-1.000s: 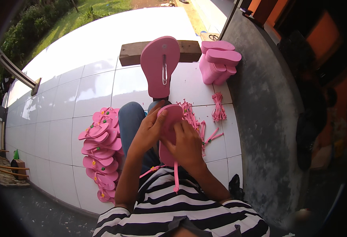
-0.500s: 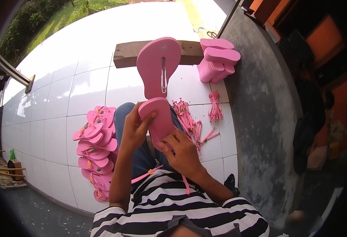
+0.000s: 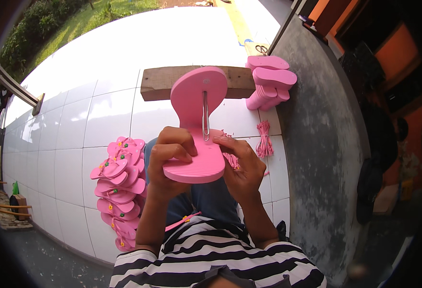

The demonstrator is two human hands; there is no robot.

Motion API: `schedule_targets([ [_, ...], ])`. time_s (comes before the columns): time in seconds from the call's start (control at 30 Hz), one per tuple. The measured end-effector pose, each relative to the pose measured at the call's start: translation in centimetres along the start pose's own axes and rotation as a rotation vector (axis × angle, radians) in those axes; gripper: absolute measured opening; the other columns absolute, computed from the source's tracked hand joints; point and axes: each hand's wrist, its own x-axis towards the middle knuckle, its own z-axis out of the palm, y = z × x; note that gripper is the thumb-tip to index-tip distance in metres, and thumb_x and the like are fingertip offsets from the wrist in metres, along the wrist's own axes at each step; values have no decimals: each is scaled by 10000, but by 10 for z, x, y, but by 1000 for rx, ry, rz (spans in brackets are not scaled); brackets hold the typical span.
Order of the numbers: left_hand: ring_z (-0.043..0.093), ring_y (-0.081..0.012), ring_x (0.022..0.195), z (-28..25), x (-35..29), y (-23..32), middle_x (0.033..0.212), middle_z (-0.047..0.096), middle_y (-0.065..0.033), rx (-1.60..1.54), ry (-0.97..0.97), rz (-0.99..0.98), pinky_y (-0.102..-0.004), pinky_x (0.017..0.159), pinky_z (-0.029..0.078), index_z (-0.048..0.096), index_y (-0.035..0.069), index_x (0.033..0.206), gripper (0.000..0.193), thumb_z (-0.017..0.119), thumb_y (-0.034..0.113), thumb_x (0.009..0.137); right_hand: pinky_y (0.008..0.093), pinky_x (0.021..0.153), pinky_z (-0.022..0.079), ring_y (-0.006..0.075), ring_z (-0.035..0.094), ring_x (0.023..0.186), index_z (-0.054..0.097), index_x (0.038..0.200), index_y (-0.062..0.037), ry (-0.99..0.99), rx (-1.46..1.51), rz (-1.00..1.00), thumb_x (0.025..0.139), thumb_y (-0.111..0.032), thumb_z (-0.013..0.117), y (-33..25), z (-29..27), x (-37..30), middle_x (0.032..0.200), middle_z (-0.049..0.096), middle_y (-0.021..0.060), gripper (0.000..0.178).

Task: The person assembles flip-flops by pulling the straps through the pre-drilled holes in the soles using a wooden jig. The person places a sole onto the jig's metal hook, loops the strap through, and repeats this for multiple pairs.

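My left hand [image 3: 172,156] and my right hand [image 3: 242,165] are closed on opposite sides of a pink ribbed flip-flop sole [image 3: 196,168], its rounded end toward me. Beyond it, another pink sole [image 3: 199,96] rests against a wooden block [image 3: 158,81]. A looped metal hook [image 3: 205,115] sticks out from this farther sole, its near end meeting the held sole. Whether the hook passes through the held sole, I cannot tell. On my lap lies a pink strap [image 3: 182,222] with a yellow flower. My right fingers partly hide the sole's edge.
Finished pink flip-flops [image 3: 117,192] with flower trims are piled at the left. Stacked pink soles [image 3: 273,79] stand at the far right, near scissors [image 3: 261,49]. A bundle of pink straps [image 3: 264,139] lies on the white tiles, beside a grey wall [image 3: 316,144].
The held sole has moved away from me to the hook and turned flatter, ribbed side up. Both hands have moved forward with it, and the right has shifted to its side.
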Motion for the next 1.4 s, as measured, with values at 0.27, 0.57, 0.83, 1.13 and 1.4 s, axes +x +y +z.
schedule_targets([
  [0.27,598,-225,816,-4,5,-17,915,602,-128,-31,37,-48,-314,723,482,498,74,978,384,806,74,748,344,818,576,264,713,940,654,1035,-7,68,-6,-91,803,44,755,16,13,4,1024,716,153,258],
  [0.57,592,-237,850,-8,17,-10,1000,615,-151,-42,-10,-111,-361,756,484,513,72,1027,387,802,144,778,318,749,581,238,704,867,677,944,-12,95,-75,-117,757,56,790,0,9,15,961,686,132,229],
  [0.83,389,-341,1272,7,46,-8,1449,298,-229,593,-50,-428,-476,1049,351,404,75,1265,641,826,223,806,275,710,548,176,673,817,671,936,8,95,-42,162,813,20,767,14,19,29,970,646,112,157],
  [1.13,360,-322,1303,0,20,-66,1444,348,-232,689,266,-6,-483,1014,334,367,90,1344,703,802,248,815,345,799,480,218,571,881,491,1012,-11,169,-75,363,829,-173,793,51,43,24,937,535,103,389],
  [1.4,469,-236,1228,-17,-87,-21,1249,635,35,757,-609,-111,-432,997,280,690,234,882,80,689,291,826,320,717,502,175,613,755,553,1144,-23,-660,429,677,978,-288,610,54,47,-126,882,625,75,317],
])
